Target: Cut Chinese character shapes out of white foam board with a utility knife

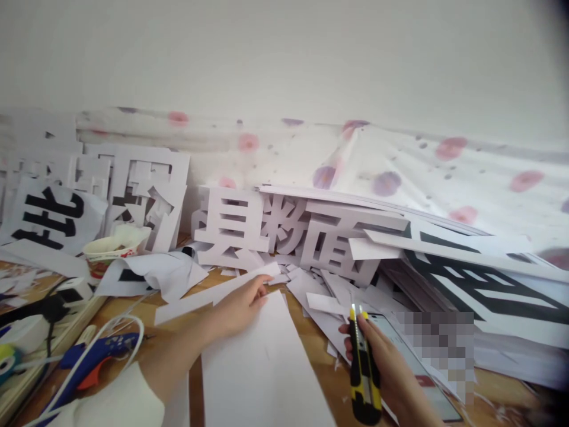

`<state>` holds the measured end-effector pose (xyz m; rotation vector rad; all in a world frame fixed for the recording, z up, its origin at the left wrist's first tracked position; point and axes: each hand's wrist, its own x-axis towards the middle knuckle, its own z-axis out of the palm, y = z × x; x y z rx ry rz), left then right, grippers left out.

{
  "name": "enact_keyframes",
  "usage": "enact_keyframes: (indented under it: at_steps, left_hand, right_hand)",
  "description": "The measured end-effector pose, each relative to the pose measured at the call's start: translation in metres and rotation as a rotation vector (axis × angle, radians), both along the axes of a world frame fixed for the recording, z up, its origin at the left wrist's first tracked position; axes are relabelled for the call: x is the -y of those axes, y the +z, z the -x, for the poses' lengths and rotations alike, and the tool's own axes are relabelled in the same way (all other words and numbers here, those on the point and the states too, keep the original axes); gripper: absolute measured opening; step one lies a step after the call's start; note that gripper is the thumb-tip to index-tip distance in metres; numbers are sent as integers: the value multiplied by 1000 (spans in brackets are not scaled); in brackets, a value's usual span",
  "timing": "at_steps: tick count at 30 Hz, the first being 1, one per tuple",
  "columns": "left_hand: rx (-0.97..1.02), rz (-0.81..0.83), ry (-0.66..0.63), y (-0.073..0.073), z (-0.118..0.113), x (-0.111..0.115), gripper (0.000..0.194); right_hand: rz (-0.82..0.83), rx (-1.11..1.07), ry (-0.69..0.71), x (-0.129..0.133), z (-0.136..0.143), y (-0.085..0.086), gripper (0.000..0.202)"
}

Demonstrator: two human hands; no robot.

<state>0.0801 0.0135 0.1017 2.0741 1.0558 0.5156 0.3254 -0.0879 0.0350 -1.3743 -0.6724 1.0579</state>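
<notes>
My left hand (244, 302) has its fingers pinched at the top edge of a long white sheet (262, 367) on the wooden table; what lies between the fingertips is too small to make out. Beneath that wrist runs a white strip (191, 301). Wrapped round a yellow and black box cutter (365, 376), my right hand (377, 350) holds it upright to the right of the sheet, blade end up. A phone (418, 367) lies under and beside the right hand.
White cut-out characters (235, 222) stand along the back. A blue glue gun (102, 350), a white cable and a power strip (57, 356) are at left, near a paper bowl (111, 249). Printed sheets (502, 284) are stacked at right, with paper scraps around.
</notes>
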Motion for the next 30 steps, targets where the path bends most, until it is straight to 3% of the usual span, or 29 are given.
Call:
enact_keyframes:
  at_steps: [3,9,11,14,15,18,21,23,25,30]
  left_hand:
    - [-151,-6,-206,-16,-5,6,41]
    - [-183,82,-596,-48,-18,4,55]
    - [-201,16,-567,-55,-19,9,53]
    - [-285,-201,-299,-65,-16,31,45]
    - [-348,-233,-229,-69,-14,41,49]
    - [-559,-141,-120,-82,-5,66,91]
    - [-560,-179,-216,-91,2,70,100]
    - [-518,-215,-410,-93,5,61,103]
    - [-488,-250,-519,-93,6,49,104]
    - [-419,-299,-510,-101,6,37,105]
  right_hand:
    - [0,80,59,3,-3,6,41]
    - [62,236,321,9,11,9,35]
    - [63,311,401,10,15,10,35]
    - [65,476,493,12,19,12,31]
    - [77,572,524,13,21,12,28]
    - [135,943,615,16,28,12,18]
    - [193,1179,733,18,35,10,12]
    - [225,1238,798,20,38,9,11]
    - [276,1291,822,21,38,9,11]
    - [417,1425,868,24,39,11,13]
